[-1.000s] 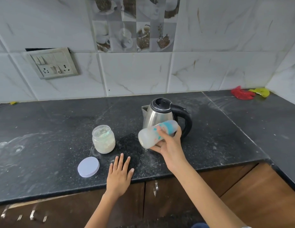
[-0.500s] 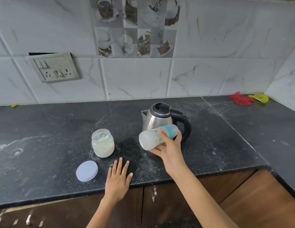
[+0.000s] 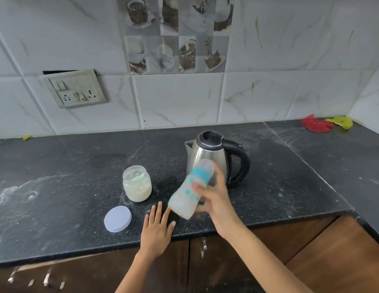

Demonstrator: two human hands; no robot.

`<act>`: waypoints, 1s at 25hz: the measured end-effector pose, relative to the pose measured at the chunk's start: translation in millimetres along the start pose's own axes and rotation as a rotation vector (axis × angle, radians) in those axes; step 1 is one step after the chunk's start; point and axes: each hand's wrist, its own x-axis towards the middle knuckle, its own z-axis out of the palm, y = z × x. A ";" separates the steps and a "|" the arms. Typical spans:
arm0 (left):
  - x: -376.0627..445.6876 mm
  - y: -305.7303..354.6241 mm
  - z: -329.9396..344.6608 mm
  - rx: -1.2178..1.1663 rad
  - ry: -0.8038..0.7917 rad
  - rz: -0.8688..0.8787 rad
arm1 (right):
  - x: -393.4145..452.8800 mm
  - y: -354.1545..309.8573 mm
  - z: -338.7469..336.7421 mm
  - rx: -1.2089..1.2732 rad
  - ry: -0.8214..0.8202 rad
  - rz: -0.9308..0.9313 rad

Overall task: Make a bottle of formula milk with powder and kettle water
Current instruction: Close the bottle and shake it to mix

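Now the right hand (image 3: 214, 199) is gripping the baby bottle (image 3: 189, 192) at centre frame, fingers curled round its middle, the bottle tilting, blurred, with its cap end up toward the kettle (image 3: 214, 157). The left hand (image 3: 156, 227) is resting flat on the worktop (image 3: 57, 187), fingers straight and slightly spread. The open powder jar (image 3: 137, 183) is standing left of the bottle, its lid (image 3: 117, 218) lying below it.

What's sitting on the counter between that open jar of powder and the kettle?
Nothing stands there: in the head view, only bare black countertop dusted with powder lies between the jar and the kettle. The tilted baby bottle in the right hand hangs nearer the camera.
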 end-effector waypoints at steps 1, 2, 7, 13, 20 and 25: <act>0.0 0.9 0.4 -0.003 0.015 0.018 | 3.3 -1.8 -2.3 0.098 0.071 -0.037; -0.4 1.1 0.7 -0.006 0.021 0.026 | 4.2 -3.9 -3.1 0.147 0.107 -0.042; -1.1 0.9 -4.4 -0.024 -0.042 -0.025 | -6.0 1.7 1.0 -0.023 -0.016 0.010; -1.0 -5.8 5.6 -0.009 -0.106 0.006 | -21.4 5.2 7.5 -0.142 -0.117 0.081; 1.1 -2.3 2.7 -0.050 -0.007 0.043 | -10.6 -0.4 1.1 0.039 0.062 0.004; 1.0 -6.0 6.4 -0.059 -0.024 0.029 | -2.0 -1.8 -1.7 0.074 0.129 0.000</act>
